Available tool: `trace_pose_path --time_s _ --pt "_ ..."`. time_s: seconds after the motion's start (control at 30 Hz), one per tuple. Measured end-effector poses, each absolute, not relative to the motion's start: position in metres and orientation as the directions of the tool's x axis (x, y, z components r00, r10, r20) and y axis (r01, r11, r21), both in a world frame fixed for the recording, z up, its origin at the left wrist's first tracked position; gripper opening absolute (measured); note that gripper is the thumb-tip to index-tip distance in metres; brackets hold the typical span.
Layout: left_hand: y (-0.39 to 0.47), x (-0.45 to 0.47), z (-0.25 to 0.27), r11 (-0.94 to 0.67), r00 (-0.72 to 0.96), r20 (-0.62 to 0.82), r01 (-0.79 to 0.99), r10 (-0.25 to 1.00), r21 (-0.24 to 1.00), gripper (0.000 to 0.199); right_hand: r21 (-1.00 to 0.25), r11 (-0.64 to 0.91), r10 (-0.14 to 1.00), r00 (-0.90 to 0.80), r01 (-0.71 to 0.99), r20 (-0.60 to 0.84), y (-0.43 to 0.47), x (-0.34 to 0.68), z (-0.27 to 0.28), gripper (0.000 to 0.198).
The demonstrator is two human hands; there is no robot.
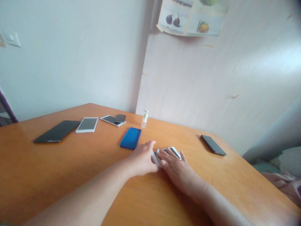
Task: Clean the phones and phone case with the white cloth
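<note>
Lying beneath the right hand (176,172), a white phone (176,152) rests on the counter (70,163), to the right of and nearer than a blue phone (130,138). Its long axis runs from near left to far right. The left hand (143,158), thumb and fingers parted, brackets its left end; firmness of hold cannot be told. The right hand spreads flat across the screen, fingers extended, over a small, indistinct white piece (158,152).

Worktop (98,169): orange-brown. Phone (176,153) at the fingers (173,160): white border, dark screen. Camera-backed phone (130,138): solid blue. Bottle (144,122): clear, pale green pump (145,113). Tablet (87,125): white border, grey screen. Leftmost device (57,131): black. Wall print (192,18): purple and orange-yellow fruit (176,22), pale ground.
</note>
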State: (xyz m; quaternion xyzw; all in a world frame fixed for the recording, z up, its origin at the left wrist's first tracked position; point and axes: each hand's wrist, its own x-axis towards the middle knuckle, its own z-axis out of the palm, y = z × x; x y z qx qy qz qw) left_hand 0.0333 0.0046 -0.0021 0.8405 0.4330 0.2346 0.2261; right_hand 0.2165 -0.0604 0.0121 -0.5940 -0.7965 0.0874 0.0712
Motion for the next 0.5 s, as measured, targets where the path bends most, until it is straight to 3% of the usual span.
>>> trace_pose_path --time_s 0.1,0.27,0.33,0.5 --pt "0.006 0.033 -0.005 -0.535 0.516 0.220 0.610 0.828 0.584 0.088 -0.246 0.379 0.922 -0.387 0.892 0.014 -0.062 0.208 0.014 0.051" --pt "0.004 0.033 -0.005 -0.513 0.506 0.194 0.626 0.840 0.587 0.090 -0.157 0.057 0.998 -0.056 0.986 0.007 -0.041 0.231 0.005 0.055" --pt "0.004 0.032 -0.004 -0.505 0.507 0.181 0.626 0.843 0.595 0.091 -0.140 0.009 1.000 -0.006 0.990 0.018 -0.041 0.234 0.004 0.057" --pt "0.007 0.032 -0.007 -0.532 0.518 0.219 0.595 0.827 0.602 0.082 -0.219 0.294 0.955 -0.293 0.930 0.037 -0.063 0.206 0.011 0.055"
